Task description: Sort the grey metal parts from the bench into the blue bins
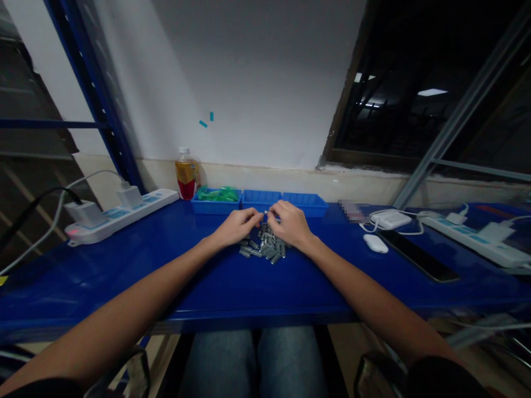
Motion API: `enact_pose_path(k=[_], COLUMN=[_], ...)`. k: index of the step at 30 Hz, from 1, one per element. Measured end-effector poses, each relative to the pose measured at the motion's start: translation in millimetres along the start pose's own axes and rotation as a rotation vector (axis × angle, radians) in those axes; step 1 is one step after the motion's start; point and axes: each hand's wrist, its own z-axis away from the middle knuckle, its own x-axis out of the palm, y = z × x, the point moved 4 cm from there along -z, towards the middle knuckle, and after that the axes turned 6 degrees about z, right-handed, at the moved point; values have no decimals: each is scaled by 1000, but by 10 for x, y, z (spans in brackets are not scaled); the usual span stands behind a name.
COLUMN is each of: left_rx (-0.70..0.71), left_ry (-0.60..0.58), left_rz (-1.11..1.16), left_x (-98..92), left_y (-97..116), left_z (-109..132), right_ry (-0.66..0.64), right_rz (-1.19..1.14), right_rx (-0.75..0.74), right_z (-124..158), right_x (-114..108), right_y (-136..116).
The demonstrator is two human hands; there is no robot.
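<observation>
On the blue table [232,293] lies a pile of small grey metal cylinders [271,246], several of them loose along its near edge. Just above the pile's far side, my left hand [239,225] and my right hand [289,222] come together, fingertips nearly touching. Both hands are closed in a pinch. A tiny shiny piece [266,213] shows between the fingertips, too small to name. Behind the hands stand a blue bin holding green plastic pieces [219,194], a middle blue bin [262,197] and a right blue bin [309,204].
A bottle [186,174] stands at the back left near a white power strip [124,213]. To the right are a black phone [418,255], a white earbud case [375,243], a white charger [390,219] with cables, and another power strip [477,239].
</observation>
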Motion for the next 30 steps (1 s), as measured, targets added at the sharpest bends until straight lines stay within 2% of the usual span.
enact_pose_path(k=[5,8,11,14,17,20,26,30], left_rx=[133,105,42,56,90,91,23,-13], left_ry=[-197,-243,-253,-185,-19,100,129,103], left_rz=[-264,-283,-246,-206,-141,-41,196,504], left_x=[63,109,151,149,79,12,6,39], left_y=[23,-49,-106,-92,-47,-16,-72,-154], left_z=[36,37,37,37,27,18,2,-26], right_ry=[48,19,-34,-67,-40,14,39,-22], right_rz=[49,118,164,173,184,138,-148,-244], right_rx=[271,408,510,559,569,493,95,-90], right_z=[40,126,203,238,238,203,98,103], right_x=[92,206,296,336,326,286,132,76], right_y=[707,1087,1292,1335,1261,1033,235,-34])
